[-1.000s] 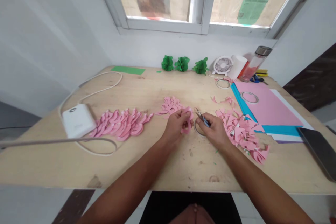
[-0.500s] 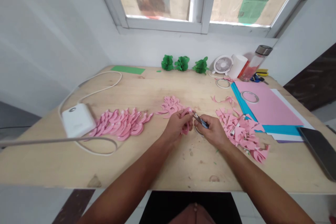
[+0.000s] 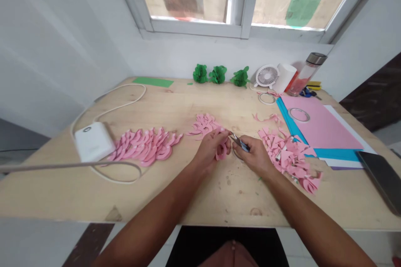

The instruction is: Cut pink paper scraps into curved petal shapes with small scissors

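Observation:
My left hand [image 3: 208, 149] is closed on a curved pink paper piece [image 3: 222, 152] above the middle of the table. Scissors [image 3: 240, 143] are gripped in my right hand [image 3: 255, 154], their tips beside the left fingertips and the paper. A small group of pink cutouts [image 3: 203, 125] lies just behind my left hand. Further left, a larger row of curved pink pieces [image 3: 145, 146] overlaps on the wood. Pink scraps [image 3: 291, 158] are heaped to the right of my right hand. A ring partly shows beneath the scissors.
A white power bank [image 3: 94, 142] with a cable sits at left. Green paper shapes [image 3: 217, 74], a small fan [image 3: 267, 76] and a bottle [image 3: 307, 75] stand along the back. Coloured sheets [image 3: 326, 127], a metal ring and a dark phone [image 3: 380, 179] lie at right.
The pink piece in my left hand has turned slightly, and its curved opening shows more. The scissors blades look a little further apart. Both hands stay in nearly the same place.

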`<state>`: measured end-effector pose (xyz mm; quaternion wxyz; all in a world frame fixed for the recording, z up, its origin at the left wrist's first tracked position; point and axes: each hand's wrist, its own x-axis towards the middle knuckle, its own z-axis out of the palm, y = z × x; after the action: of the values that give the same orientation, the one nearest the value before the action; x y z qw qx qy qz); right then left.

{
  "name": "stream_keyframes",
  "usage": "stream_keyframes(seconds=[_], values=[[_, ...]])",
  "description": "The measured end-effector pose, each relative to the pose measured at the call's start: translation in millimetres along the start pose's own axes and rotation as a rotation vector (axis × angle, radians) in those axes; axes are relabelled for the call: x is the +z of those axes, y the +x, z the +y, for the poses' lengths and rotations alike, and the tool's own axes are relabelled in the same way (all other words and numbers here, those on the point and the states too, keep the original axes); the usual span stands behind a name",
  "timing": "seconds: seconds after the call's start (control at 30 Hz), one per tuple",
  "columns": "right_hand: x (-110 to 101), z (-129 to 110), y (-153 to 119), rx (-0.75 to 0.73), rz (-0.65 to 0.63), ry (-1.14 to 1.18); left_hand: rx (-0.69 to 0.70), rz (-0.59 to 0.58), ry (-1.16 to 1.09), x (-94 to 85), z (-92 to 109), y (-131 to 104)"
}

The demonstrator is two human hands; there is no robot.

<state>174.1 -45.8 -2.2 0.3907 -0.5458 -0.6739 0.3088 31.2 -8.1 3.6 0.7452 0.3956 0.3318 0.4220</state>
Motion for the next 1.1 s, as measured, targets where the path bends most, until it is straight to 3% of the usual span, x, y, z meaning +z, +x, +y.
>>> stream_keyframes(seconds=[0.23, 1.1], values=[[-0.1, 0.8, -0.5, -0.001, 0.015, -0.051, -0.02, -0.059, 0.026, -0.8, 0.3, -1.4], [-1.2, -1.9, 0.2, -0.026, -0.044, 0.04, -0.035, -0.088, 0.077, -3.4, -3.4, -0.2]])
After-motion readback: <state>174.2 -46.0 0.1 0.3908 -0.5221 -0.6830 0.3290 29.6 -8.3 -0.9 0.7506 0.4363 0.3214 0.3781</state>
